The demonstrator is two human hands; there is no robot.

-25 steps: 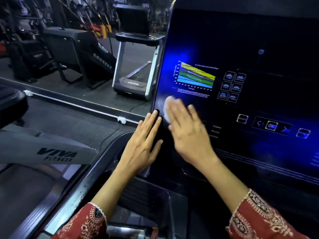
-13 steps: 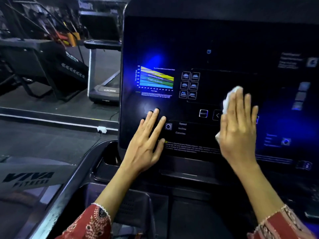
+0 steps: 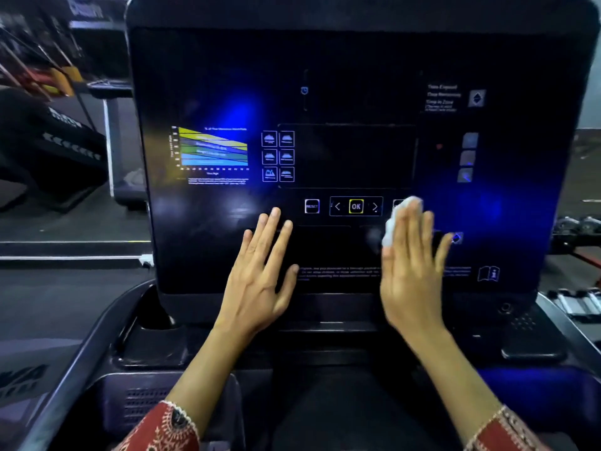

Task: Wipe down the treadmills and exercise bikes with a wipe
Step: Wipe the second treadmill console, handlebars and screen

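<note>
Nearest me, my left hand (image 3: 260, 275) lies flat on the lower treadmill console (image 3: 357, 76), fingers straight and spread. My right hand (image 3: 411, 271), fingers straight too, presses the white wipe (image 3: 395, 222) against the panel, just right of the OK button (image 3: 356, 206). Beyond, at left, stands another treadmill (image 3: 128, 193).

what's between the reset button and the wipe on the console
In the head view, the boxed arrow keys with the yellow-framed OK button sit between the RESET button and the wipe, which the right hand presses flat on the console.
</note>
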